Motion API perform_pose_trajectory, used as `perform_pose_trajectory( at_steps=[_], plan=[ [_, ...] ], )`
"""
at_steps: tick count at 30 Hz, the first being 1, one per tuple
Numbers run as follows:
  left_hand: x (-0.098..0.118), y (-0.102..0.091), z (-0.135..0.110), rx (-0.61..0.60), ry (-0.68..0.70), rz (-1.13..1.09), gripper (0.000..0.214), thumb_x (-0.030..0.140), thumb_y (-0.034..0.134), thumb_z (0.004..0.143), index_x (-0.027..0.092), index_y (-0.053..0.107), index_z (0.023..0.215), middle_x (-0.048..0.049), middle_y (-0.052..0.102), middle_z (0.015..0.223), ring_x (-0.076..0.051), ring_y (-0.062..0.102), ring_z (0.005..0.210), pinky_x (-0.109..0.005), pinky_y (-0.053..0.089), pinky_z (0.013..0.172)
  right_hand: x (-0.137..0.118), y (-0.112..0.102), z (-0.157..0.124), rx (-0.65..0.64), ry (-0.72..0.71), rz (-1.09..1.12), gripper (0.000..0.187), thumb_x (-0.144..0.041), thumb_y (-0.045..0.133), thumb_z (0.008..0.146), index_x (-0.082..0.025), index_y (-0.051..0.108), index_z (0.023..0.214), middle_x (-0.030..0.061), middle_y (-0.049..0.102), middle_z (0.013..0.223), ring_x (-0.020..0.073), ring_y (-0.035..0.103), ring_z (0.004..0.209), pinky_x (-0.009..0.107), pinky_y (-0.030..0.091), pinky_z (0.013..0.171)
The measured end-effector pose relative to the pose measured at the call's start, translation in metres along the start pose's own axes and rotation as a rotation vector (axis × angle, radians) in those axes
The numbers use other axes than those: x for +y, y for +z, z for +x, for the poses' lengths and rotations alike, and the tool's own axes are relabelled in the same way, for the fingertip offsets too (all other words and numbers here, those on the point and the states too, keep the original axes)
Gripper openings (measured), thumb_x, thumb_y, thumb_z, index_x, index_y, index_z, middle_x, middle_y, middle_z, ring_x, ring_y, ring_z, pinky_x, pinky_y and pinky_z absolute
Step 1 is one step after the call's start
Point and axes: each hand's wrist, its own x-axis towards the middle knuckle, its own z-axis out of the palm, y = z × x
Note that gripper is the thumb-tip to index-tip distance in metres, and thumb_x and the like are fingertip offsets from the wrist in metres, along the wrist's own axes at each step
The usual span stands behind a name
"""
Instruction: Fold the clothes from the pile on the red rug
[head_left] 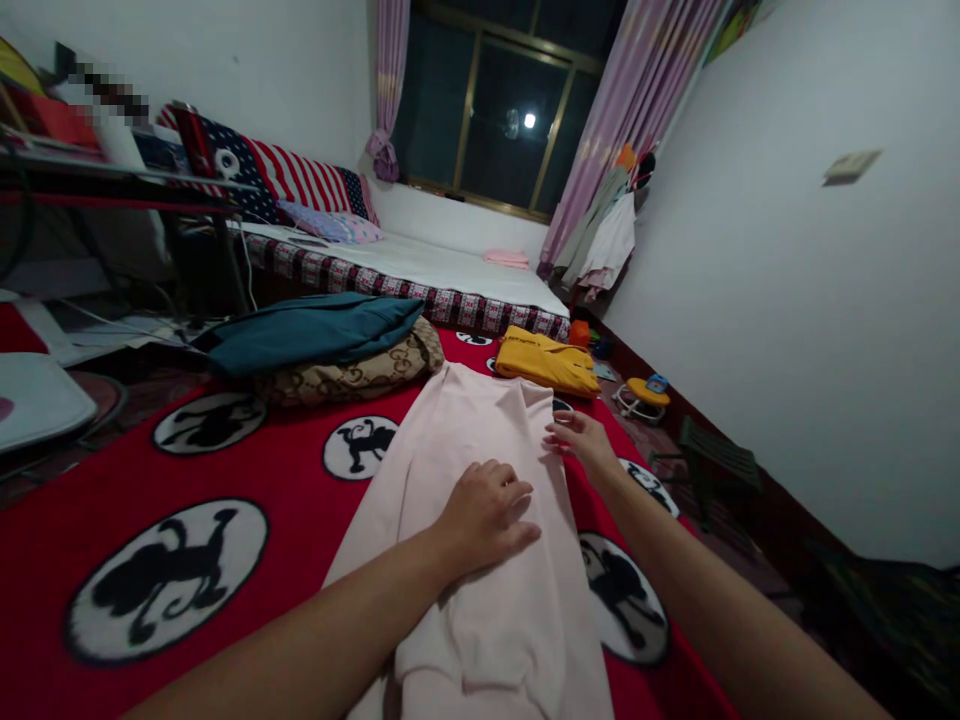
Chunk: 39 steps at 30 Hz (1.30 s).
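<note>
A pale pink sweatshirt (480,430) lies lengthwise on a red blanket (300,530) printed with black-and-white round figures. Its far end is narrow, and a ribbed band shows at the near end. My left hand (491,515) rests on the middle of the cloth, fingers bent a little and thumb apart. At the sweatshirt's right edge, near the far end, my right hand (581,440) touches the fabric with its fingers spread. Neither hand grips the cloth visibly.
Beyond the sweatshirt lie a folded yellow garment (547,362) and, to the left, a teal garment (315,330) on a brown patterned one (360,372). A low bed (435,262) stands under the window. A stool (646,392) and a folding seat (716,455) stand at right.
</note>
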Motion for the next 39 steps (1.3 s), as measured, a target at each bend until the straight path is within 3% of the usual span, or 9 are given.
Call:
perform_pose_trajectory(
  at_steps=[4,7,13,19,24,28,30,33,39],
  plan=[
    [-0.001,0.002,0.001,-0.088,0.025,0.015,0.033,0.042,0.071,0.074,0.022,0.066,0.1,-0.0055,0.063,0.095,-0.023,0.056,0.088,-0.036,0.043,0.078,0.007,0.02,0.056,0.099,-0.035,-0.135,0.058,-0.011,0.059,0.072,-0.013,0.046,0.128,0.0009,0.065,0.078,0.0109,0.063,0.055,0.019,0.049,0.047],
    [-0.003,0.006,0.002,-0.12,0.023,-0.002,0.019,0.039,0.07,0.076,0.023,0.068,0.085,-0.0034,0.064,0.087,-0.021,0.057,0.085,-0.035,0.042,0.076,0.014,0.029,0.087,0.104,-0.059,-0.214,0.064,-0.008,0.061,0.067,-0.014,0.048,0.13,-0.0038,0.063,0.067,0.0085,0.057,0.046,0.018,0.046,0.045],
    [0.002,0.008,0.004,-0.185,-0.015,-0.024,0.011,0.029,0.062,0.083,0.021,0.07,0.082,-0.0032,0.067,0.083,-0.021,0.059,0.083,-0.033,0.042,0.075,0.024,0.034,0.127,0.121,-0.093,-0.325,0.014,-0.016,0.063,0.067,-0.012,0.069,0.08,-0.0021,0.058,0.048,0.0097,0.051,0.039,0.019,0.042,0.042],
    [-0.001,0.006,0.0,-0.305,0.139,-0.075,0.009,0.018,0.061,0.075,0.02,0.068,0.08,-0.0021,0.067,0.081,-0.018,0.06,0.077,-0.03,0.043,0.07,0.038,0.041,0.153,0.26,-0.14,-0.331,0.01,-0.021,0.062,0.067,-0.015,0.067,0.074,0.0022,0.067,0.062,0.0156,0.063,0.062,0.021,0.048,0.054],
    [0.0,0.004,-0.004,-0.277,0.158,-0.141,0.009,0.018,0.059,0.075,0.021,0.066,0.08,-0.0008,0.067,0.077,-0.017,0.06,0.073,-0.028,0.043,0.066,0.041,0.045,0.152,0.196,-0.147,-0.318,0.009,-0.024,0.062,0.072,-0.016,0.063,0.076,0.0009,0.064,0.061,0.0146,0.062,0.059,0.023,0.051,0.058],
    [0.007,0.002,-0.004,-0.141,0.113,-0.186,0.015,0.024,0.056,0.083,0.021,0.065,0.095,-0.0013,0.067,0.086,-0.016,0.06,0.076,-0.027,0.046,0.069,0.032,0.045,0.137,0.111,-0.218,-0.403,0.03,-0.023,0.07,0.067,-0.016,0.064,0.096,0.0016,0.067,0.078,0.0161,0.063,0.072,0.028,0.052,0.069],
    [0.008,-0.001,-0.002,0.011,0.015,-0.176,0.023,0.025,0.053,0.087,0.021,0.062,0.107,-0.0032,0.066,0.099,-0.017,0.061,0.088,-0.028,0.048,0.079,0.03,0.046,0.127,0.106,-0.26,-0.493,0.042,-0.017,0.073,0.062,-0.017,0.064,0.103,0.0036,0.067,0.091,0.0196,0.063,0.086,0.032,0.05,0.081],
    [0.0,-0.003,0.003,0.227,-0.223,0.014,0.037,0.026,0.044,0.092,0.019,0.054,0.127,-0.0085,0.055,0.131,-0.022,0.048,0.123,-0.039,0.035,0.107,0.027,0.05,0.113,0.13,-0.28,-0.624,0.031,-0.016,0.07,0.069,-0.017,0.068,0.1,0.0108,0.064,0.106,0.0271,0.058,0.104,0.041,0.042,0.094],
    [-0.029,0.002,0.007,0.049,-0.53,0.27,0.06,0.039,0.043,0.092,0.006,0.039,0.142,-0.0178,0.025,0.155,-0.03,0.016,0.145,-0.046,0.015,0.118,0.01,0.073,0.07,0.133,-0.522,-1.024,0.042,-0.026,0.058,0.086,-0.017,0.058,0.126,0.0176,0.037,0.148,0.0338,0.032,0.136,0.052,0.029,0.107]
  ],
)
